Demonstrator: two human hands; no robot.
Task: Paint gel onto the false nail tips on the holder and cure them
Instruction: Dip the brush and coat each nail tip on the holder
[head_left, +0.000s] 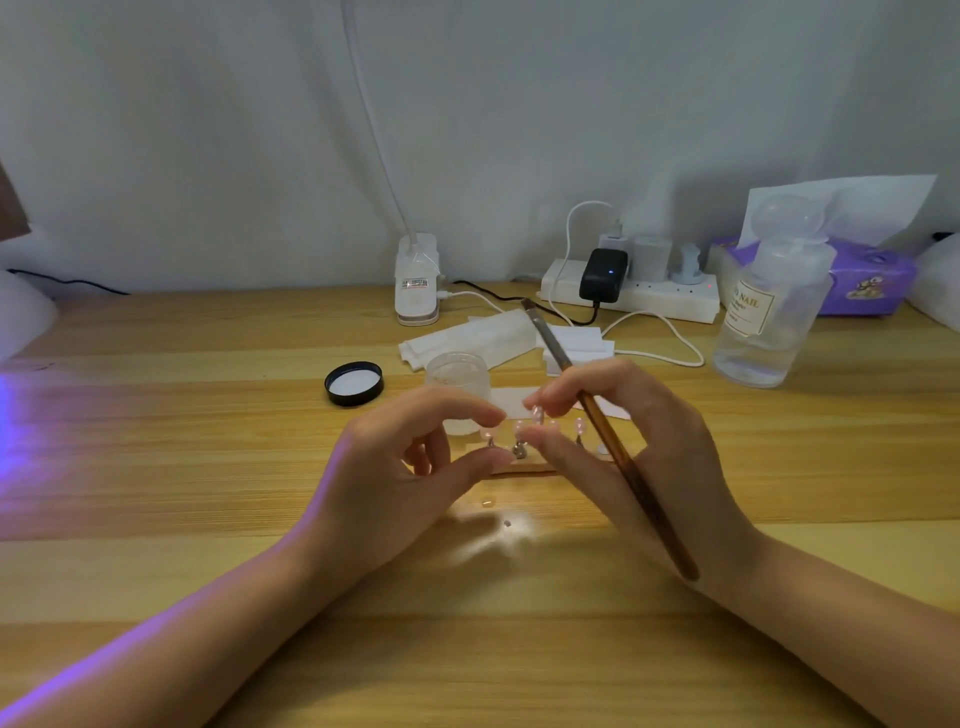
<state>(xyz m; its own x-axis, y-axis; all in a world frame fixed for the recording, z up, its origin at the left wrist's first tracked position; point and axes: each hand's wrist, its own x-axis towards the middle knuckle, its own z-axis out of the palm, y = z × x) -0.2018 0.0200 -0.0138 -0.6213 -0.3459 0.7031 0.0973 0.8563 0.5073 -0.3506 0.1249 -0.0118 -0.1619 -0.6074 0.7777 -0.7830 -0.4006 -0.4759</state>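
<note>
- My left hand (410, 457) hovers low over the wooden surface (208, 441), thumb and forefinger curved towards each other at the left end of the holder (524, 467); whether they actually grip it or one of its pegs I cannot tell.
- My right hand (639, 447) carries the brush (597, 415), its amber handle lying across my fingers and running back over the wrist, bristle end pointing up and away from me.
- The thumb and forefinger of that same hand close on a pale pink nail tip (537, 414) just above the holder.
- The holder sits between my two hands, near the middle of the surface; other pinkish tips stand on small metal pegs along it, one (580, 426) just beside the brush handle.
- The open gel jar (457, 371) stands just behind my left fingers, its black lid (355, 383) lying upside down to the left.
- White wipes (467, 338) lie behind the jar.
- Farther back are a clip lamp base (417, 280), a power strip (631, 296) with plugs in it, a clear bottle (769, 312) on the right and a purple tissue pack (867, 280).
- Violet light falls across the left edge of the surface.
</note>
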